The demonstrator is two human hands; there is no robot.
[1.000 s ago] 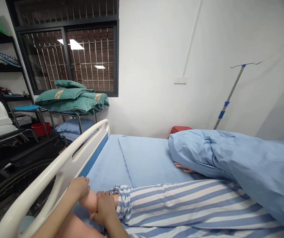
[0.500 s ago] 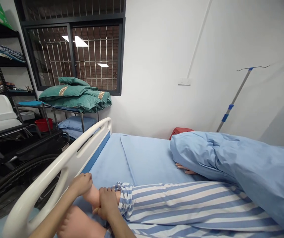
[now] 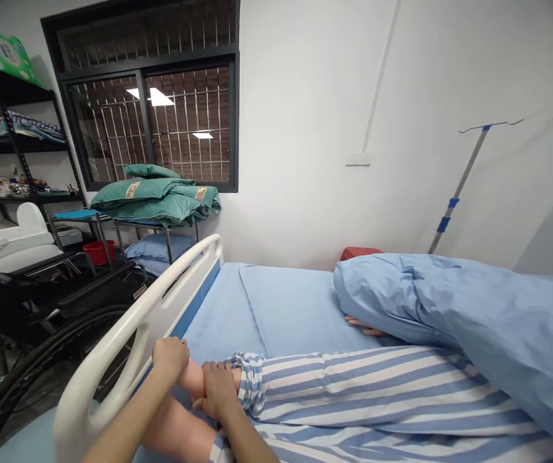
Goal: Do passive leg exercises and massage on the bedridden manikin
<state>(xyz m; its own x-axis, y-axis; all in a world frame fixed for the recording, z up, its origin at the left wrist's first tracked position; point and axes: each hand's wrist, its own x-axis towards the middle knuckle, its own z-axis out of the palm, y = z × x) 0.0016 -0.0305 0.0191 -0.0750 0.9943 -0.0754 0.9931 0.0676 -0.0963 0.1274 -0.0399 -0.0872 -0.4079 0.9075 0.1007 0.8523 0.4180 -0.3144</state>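
My left hand (image 3: pixel 170 355) is closed over the toe end of a smooth pinkish foot (image 3: pixel 192 377), hiding its toes. Around the ankle of the same leg, my right hand (image 3: pixel 219 387) is wrapped just below a bunched trouser cuff (image 3: pixel 251 379). The legs wear blue-and-white striped trousers (image 3: pixel 353 392) and lie along the bed. Nearer to me, partly behind my forearms, rests the other bare foot (image 3: pixel 180 427). A light blue quilt (image 3: pixel 440 296) is heaped over the upper part of the figure, with a few fingers (image 3: pixel 364 326) showing under its edge.
A white bed end board (image 3: pixel 126 334) rises close beside my left arm, with a black wheelchair (image 3: pixel 78 296) beyond it. Green folded bedding (image 3: pixel 155 196) lies on a stand under the window. An infusion pole (image 3: pixel 464 173) stands behind the bed at right.
My view has turned slightly to the left and up, so the scene sits a little differently. Both hands keep their hold on the foot and ankle.
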